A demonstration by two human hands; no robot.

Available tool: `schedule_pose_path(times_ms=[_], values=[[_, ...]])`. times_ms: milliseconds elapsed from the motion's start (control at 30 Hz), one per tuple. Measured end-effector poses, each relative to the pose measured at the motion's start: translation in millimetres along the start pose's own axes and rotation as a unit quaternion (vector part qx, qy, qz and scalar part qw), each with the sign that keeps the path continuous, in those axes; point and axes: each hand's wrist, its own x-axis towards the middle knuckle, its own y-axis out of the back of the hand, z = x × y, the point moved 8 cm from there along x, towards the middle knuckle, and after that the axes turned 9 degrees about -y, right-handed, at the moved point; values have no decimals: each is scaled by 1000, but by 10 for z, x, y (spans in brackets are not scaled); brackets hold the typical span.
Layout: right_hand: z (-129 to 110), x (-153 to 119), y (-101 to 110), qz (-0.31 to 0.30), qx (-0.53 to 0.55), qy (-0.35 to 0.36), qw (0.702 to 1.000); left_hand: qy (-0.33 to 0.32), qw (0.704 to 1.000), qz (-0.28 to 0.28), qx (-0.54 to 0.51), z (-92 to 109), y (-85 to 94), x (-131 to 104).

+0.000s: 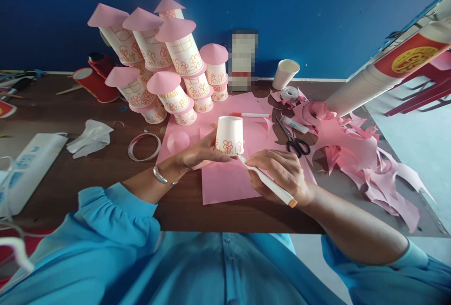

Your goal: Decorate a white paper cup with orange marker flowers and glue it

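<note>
My left hand (pixel 202 150) holds a white paper cup (pixel 229 131) from its left side, above the pink paper. Orange-red flowers and yellowish grass strokes run along the cup's lower part. In my right hand (pixel 278 171) is a white marker pen (pixel 269 185) with an orange end. Its tip meets the cup near the bottom right edge. A second marker (pixel 251 115), white with a red-orange cap, lies behind the cup on the pink paper (pixel 225 190). The fingers behind the cup are partly hidden.
Several cup towers (pixel 183 53) with pink cone roofs stand back left. Black scissors (pixel 298 145), pink scraps (pixel 352 140), a white cup (pixel 286 74) and a long cup stack (pixel 373 82) are rightward. A tape roll (pixel 144 146) and power strip (pixel 35 168) lie left.
</note>
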Motion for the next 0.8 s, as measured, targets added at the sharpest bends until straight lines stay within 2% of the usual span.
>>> schedule_pose_path(times_ms=[433,567,800], values=[[-8,5,-7,-6,1,1,1000,9,1000,-5,9,-14,12,-12],[-3,9,3,-5,-7,0,1000,17,1000,9,12,-20,27,-10],[26,9,-8,-11,-13,-4,1000,-7,1000,-2,5,0,9,16]])
